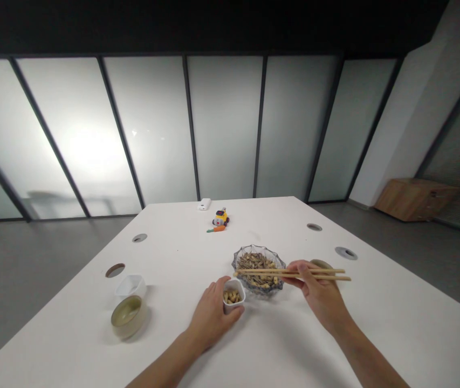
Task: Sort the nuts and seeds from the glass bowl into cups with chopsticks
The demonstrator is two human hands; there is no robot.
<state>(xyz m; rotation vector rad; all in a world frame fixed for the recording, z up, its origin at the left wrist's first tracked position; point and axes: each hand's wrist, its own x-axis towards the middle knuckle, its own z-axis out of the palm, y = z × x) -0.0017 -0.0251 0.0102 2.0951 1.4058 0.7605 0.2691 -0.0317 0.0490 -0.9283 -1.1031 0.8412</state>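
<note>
My left hand is wrapped round a small white cup, which tilts a little toward me. Several light-brown pieces, perhaps peanuts, lie inside it. In my right hand is a pair of wooden chopsticks, held nearly level with the tips pointing left. The chopsticks cross above a scalloped clear glass bowl. That bowl holds a heap of thin brown seeds or husks with paler yellowish pieces among them. I see nothing pinched at the chopstick tips, which end near the white cup.
A green bowl and a white square dish stand at left. Another bowl is partly hidden behind my right hand. Farther back on the white table are a toy car, an orange-and-green toy and a white box.
</note>
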